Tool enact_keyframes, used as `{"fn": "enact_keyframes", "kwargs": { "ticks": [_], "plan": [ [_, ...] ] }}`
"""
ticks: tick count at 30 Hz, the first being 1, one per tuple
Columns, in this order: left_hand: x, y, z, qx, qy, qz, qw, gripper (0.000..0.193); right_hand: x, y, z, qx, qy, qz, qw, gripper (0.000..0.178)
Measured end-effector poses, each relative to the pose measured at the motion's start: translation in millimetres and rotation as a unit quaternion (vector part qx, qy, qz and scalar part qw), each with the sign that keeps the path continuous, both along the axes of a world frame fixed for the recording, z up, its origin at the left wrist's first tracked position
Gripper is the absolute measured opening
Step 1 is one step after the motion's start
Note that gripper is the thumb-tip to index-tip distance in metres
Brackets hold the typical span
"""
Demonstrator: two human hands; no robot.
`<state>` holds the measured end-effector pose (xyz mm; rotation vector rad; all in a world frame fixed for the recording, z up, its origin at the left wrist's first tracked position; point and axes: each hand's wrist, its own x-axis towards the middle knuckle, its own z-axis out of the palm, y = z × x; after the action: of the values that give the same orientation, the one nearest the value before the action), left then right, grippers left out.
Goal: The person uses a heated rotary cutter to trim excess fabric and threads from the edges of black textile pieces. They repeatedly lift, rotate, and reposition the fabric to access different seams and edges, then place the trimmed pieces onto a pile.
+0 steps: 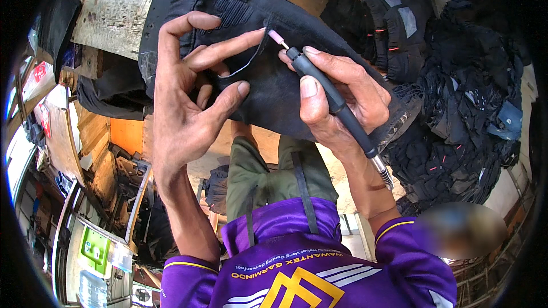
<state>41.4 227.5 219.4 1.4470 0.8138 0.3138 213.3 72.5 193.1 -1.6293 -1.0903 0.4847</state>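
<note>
My right hand [346, 87] is closed round a black rotary tool handpiece [330, 88] with a metal spring sleeve at its rear. A small pink grinding stone on its tip touches or nearly touches the edge of a dark strip on a black denim garment [279, 94]. On the garment my left hand [197, 94] is spread, thumb and fingers apart. Its index finger points along the cloth, the tip beside the pink stone. The lower fingers curl by a pale-edged fold in the fabric, partly hidden by it. Ribbed stitching shows above the index finger.
The garment lies over a worn wooden board [111, 23] reaching in from the left. At right, a large heap of black garments [445, 108] fills the side. Lower left are a green tray [95, 251] and a clear plastic container [92, 289]. A blurred patch sits lower right.
</note>
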Motion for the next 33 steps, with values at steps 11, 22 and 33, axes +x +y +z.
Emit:
{"fn": "enact_keyframes", "kwargs": {
  "ticks": [11,22,33],
  "plan": [
    [-7.2,4.2,-6.1,0.024,0.002,-0.016,1.0,0.084,2.6,-1.2,2.3,0.021,-0.022,0.034,0.999,0.03],
    [-8.4,6.3,-7.4,0.046,0.005,-0.019,0.999,0.085,3.2,-0.2,3.8,0.032,-0.05,0.065,0.996,0.026],
    [-7.9,3.4,-9.9,0.038,-0.025,0.004,0.999,0.074,5.3,-2.2,-3.4,0.067,-0.056,0.101,0.991,0.027]
  ]
}}
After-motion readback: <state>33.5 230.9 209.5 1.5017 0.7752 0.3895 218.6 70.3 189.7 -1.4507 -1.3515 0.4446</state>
